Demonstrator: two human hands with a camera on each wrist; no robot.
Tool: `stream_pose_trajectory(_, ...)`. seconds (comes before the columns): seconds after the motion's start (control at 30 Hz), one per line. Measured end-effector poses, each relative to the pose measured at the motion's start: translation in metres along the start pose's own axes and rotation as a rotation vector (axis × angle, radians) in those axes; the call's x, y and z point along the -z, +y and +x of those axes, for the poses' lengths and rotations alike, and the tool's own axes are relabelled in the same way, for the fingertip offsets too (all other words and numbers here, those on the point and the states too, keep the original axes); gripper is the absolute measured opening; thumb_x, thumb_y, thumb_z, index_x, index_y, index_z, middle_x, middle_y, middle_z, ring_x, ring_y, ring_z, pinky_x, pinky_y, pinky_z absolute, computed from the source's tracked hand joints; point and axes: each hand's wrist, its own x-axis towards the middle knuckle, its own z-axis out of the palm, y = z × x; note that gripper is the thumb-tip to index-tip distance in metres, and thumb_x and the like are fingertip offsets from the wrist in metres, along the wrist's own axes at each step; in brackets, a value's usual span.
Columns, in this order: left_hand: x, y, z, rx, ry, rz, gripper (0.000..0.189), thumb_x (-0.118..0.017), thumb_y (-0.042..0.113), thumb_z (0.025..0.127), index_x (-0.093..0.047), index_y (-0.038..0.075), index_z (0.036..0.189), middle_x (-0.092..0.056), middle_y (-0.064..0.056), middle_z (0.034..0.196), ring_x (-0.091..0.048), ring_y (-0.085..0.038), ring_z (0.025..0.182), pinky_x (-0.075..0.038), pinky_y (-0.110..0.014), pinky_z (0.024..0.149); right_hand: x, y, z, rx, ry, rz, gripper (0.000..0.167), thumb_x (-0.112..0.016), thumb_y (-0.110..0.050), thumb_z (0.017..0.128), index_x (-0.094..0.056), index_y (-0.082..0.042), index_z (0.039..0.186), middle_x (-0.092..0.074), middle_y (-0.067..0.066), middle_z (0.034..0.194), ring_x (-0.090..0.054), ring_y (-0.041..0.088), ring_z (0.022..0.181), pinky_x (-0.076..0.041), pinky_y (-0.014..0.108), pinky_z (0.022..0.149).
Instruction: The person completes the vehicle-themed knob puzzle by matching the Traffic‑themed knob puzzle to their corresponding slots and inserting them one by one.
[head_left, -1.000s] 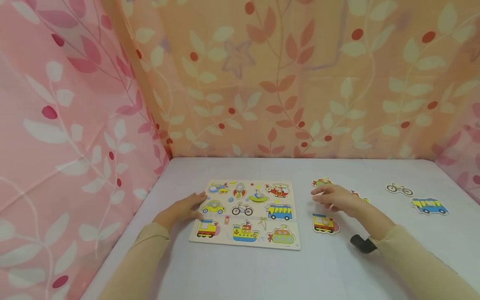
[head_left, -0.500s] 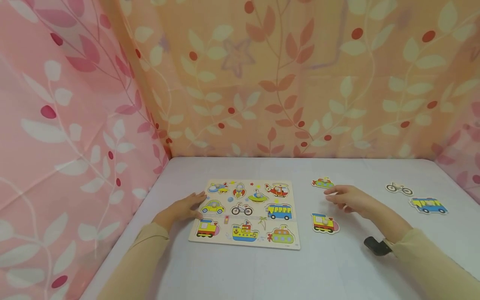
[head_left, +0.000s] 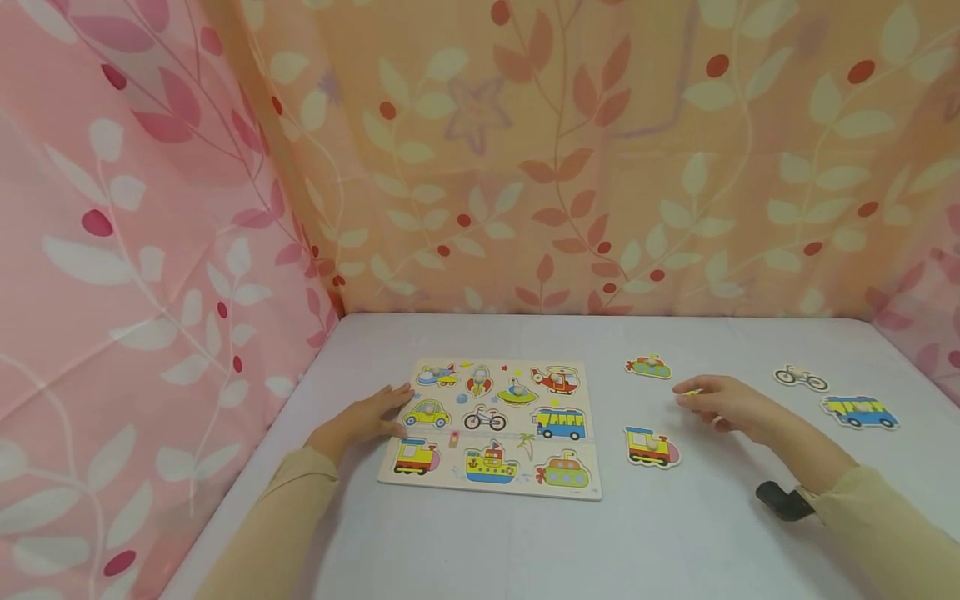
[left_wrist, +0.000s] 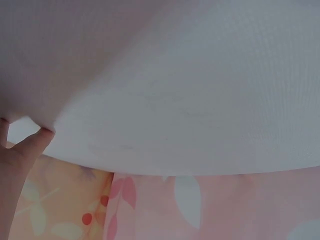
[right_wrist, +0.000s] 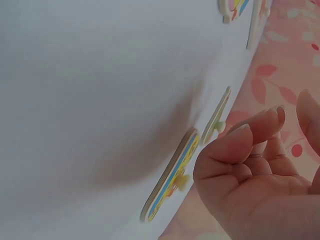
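A wooden vehicle puzzle board (head_left: pixel 471 487) lies flat on the table. My left hand (head_left: pixel 362 417) rests at its left edge, fingers spread and holding nothing. The right hand (head_left: pixel 738 404) hovers over the table right of the board, fingers loosely bent and nothing in them. Beneath it a mostly hidden yellow piece (head_left: pixel 693 392) peeks out. In the right wrist view this yellow-and-blue knobbed piece (right_wrist: pixel 172 177) lies close below the fingers. A submarine piece (head_left: pixel 649 367) lies beyond the hand, and a train piece (head_left: pixel 651 447) nearer the person.
Farther right lie a bicycle piece (head_left: pixel 801 377) and a bus piece (head_left: pixel 860 412). Knobbed car (head_left: pixel 427 413), plane, rocket, saucer and helicopter pieces sit in the board. Floral cloth (head_left: pixel 555 167) hangs behind and beside the white table (head_left: pixel 525 550).
My right hand has drawn back to the right, from beside the submarine piece to over the yellow piece. The left hand has stayed at the board's edge.
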Motion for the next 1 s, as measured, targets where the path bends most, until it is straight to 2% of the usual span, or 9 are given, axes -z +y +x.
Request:
stream_pose_trajectory(0.17,0.0,-0.001,0.003,0.025,-0.002,0.011,0.08,-0.071,0.036,0.086,-0.031,0.016,0.153,-0.021,-0.004,0.16,-0.007,-0.035,0.147,-0.012,-0.064,0.112,0.007,0.005,-0.002,-0.01,0.013,-0.004,0.054,-0.059,-0.027,0.097,-0.045,0.01,0.134,-0.05,0.004,0.08,-0.048,0.021,0.076,-0.042,0.031,0.065)
stream_pose_trajectory(0.4,0.0,-0.002,0.003,0.024,0.001,0.011,0.08,-0.072,0.035,0.086,-0.031,0.015,0.153,-0.021,-0.004,0.16,-0.007,-0.035,0.147,-0.012,-0.064,0.112,0.015,0.01,-0.004,-0.012,0.028,-0.017,0.055,-0.059,-0.03,0.097,-0.045,0.008,0.135,-0.051,0.004,0.083,-0.047,0.022,0.08,-0.042,0.032,0.067)
stream_pose_trajectory(0.7,-0.001,-0.003,0.002,0.02,0.001,0.008,0.08,-0.071,0.036,0.086,-0.031,0.017,0.153,-0.021,-0.003,0.16,-0.008,-0.035,0.147,-0.011,-0.066,0.111,0.029,0.021,-0.007,-0.047,0.127,-0.075,0.066,-0.058,-0.042,0.097,-0.043,0.006,0.139,-0.053,0.023,0.118,-0.048,0.029,0.095,-0.049,0.033,0.072)
stream_pose_trajectory(0.83,-0.001,-0.004,0.002,0.03,0.001,0.002,0.08,-0.071,0.038,0.087,-0.03,0.018,0.153,-0.02,-0.002,0.161,-0.007,-0.035,0.147,-0.01,-0.066,0.111,0.036,0.029,-0.006,-0.074,0.153,-0.043,0.071,-0.059,-0.044,0.096,-0.04,0.008,0.14,-0.056,0.018,0.112,-0.051,0.027,0.093,-0.052,0.033,0.071)
stream_pose_trajectory(1.0,-0.001,-0.003,0.002,0.023,0.005,0.013,0.081,-0.07,0.039,0.087,-0.03,0.018,0.153,-0.021,-0.004,0.16,-0.007,-0.036,0.147,-0.01,-0.068,0.11,0.049,0.038,-0.006,-0.098,0.18,0.0,0.07,-0.054,-0.04,0.099,-0.032,0.01,0.143,-0.06,0.015,0.107,-0.056,0.023,0.089,-0.054,0.031,0.071)
